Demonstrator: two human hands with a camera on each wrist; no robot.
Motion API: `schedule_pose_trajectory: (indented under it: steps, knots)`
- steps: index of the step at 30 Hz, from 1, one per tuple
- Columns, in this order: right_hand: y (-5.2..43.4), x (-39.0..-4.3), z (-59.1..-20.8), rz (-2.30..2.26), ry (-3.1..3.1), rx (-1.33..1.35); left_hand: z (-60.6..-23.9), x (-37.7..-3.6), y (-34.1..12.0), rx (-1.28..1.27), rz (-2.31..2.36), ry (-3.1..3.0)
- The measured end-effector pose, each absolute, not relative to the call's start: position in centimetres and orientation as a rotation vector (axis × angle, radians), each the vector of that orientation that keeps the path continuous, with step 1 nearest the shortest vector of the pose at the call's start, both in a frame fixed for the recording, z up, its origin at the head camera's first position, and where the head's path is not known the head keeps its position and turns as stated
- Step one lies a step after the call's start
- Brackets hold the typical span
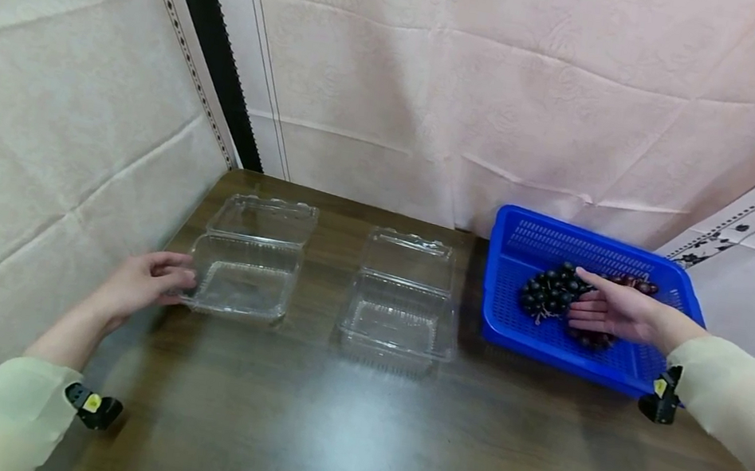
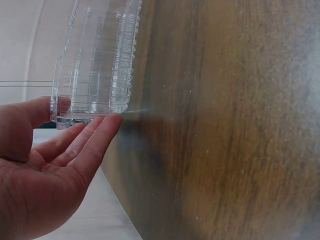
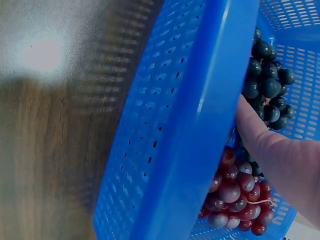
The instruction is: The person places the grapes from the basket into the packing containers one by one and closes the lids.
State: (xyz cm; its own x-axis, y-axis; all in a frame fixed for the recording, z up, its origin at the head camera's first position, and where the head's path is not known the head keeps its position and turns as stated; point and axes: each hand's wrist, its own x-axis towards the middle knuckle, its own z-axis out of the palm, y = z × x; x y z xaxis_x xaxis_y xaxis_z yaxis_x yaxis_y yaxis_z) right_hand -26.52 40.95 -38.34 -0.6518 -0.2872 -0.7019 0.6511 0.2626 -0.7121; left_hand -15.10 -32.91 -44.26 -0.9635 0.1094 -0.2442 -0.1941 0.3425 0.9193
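Note:
My left hand [image 1: 150, 280] holds the left side of an open clear plastic clamshell container [image 1: 243, 289]. In the left wrist view, the thumb reaches over its rim while the fingers [image 2: 87, 150] lie along the outer wall. Over at the right, my right hand [image 1: 609, 310] is inside a blue plastic basket [image 1: 549, 356], fingers extended at the bunches of grapes. Dark, nearly black grapes [image 1: 546, 293] lie at its fingertips. Red grapes [image 3: 235, 192] lie beside and partly under the hand. In the right wrist view the basket wall hides most of the fingers.
A second open clear clamshell container [image 1: 397, 323] stands between the first one and the basket. All rest on a brown wooden table [image 1: 336, 423]. Pale patterned cloth [image 1: 511, 109] hangs behind the table and at both sides.

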Motion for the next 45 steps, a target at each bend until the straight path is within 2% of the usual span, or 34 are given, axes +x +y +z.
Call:
schedule_pose_trajectory:
  steps: [45]
  knots:
    - [37.5, -28.3, -39.5, -1.005, 2.103, 0.255, -44.8, -14.6, -32.5, -0.052, 1.648, 2.387]
